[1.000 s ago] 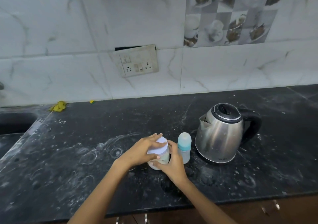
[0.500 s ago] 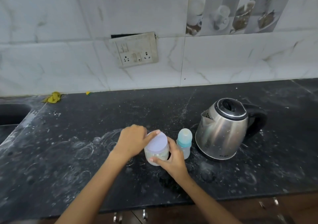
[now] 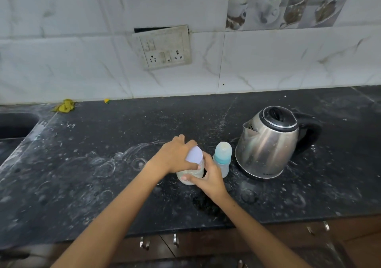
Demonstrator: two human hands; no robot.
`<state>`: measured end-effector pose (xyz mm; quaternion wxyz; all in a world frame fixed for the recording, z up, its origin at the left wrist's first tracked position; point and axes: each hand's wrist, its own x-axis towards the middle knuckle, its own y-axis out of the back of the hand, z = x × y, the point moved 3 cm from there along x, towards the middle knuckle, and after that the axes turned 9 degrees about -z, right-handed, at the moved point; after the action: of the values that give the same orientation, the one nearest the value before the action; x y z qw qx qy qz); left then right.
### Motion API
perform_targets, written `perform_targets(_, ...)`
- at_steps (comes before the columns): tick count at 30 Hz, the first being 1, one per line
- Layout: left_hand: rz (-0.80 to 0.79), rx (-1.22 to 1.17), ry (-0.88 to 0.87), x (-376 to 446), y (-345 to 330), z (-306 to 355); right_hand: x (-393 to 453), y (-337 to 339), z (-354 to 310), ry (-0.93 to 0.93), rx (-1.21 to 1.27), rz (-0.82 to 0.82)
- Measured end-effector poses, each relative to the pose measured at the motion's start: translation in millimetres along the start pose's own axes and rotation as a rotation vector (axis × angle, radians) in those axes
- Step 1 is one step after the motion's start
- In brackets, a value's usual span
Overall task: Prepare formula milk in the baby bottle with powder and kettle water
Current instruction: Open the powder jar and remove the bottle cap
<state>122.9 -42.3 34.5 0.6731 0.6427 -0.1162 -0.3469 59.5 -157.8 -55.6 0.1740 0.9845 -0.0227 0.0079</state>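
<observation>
White marble-look wall tiles back your dark speckled stone bench [image 3: 82, 175], which is dusted with pale rings and powder marks. At 12 o'clock on the wall a grubby switch-and-socket plate [image 3: 165, 48] hangs slightly askew; at 1 o'clock decorative tiles [image 3: 284, 1] picture cups and food. Small dark lettering sits low on the steel electric kettle [image 3: 268, 144], too small to read; nothing else carries legible writing.

Your left hand [image 3: 175, 156] grips the pale lilac lid [image 3: 194, 156] of the powder jar [image 3: 190, 177], thumb at its near edge, and the lid is tilted up on edge over the jar mouth. Your right hand [image 3: 210, 180] curls round the jar's right side and holds it on the bench, hiding much of its body. The capped baby bottle [image 3: 222, 158], with its teal collar, stands upright just beside the jar at 3 o'clock, close behind your right hand's fingers; whether they touch it is unclear. The kettle stands further along at 3 o'clock, lid down, handle pointing away from you to the right.

At 9 o'clock a sink [image 3: 14, 125] is cut into the bench, with a crumpled yellow scrap [image 3: 65, 106] at 10 o'clock by the wall and a smaller yellow bit [image 3: 106, 100] near it. Cabinet handles [image 3: 144, 243] show below the bench edge.

Compared with half a second ago, the lid is tipped steeper, and your left hand has rolled further over it.
</observation>
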Motion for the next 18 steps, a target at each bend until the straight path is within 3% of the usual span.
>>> perform_targets(4, 0.329, -0.157, 0.093, -13.5, 4.0, 1.7, -1.9, -0.1, -2.8, 0.012, 0.002, 0.002)
perform_targets(8, 0.547, -0.636, 0.040, -41.9, 10.9, -11.7, -3.3, -1.1, -6.4, 0.030, -0.011, -0.003)
perform_targets(12, 0.593, -1.034, -0.012, -81.7, -30.3, -16.8, -4.9, -2.3, -8.0, -0.001, -0.117, 0.023)
perform_targets(18, 0.512, -1.038, 0.025, -104.8, -118.4, -13.1, -31.6, 4.7, -12.1, 0.052, -0.273, 0.110)
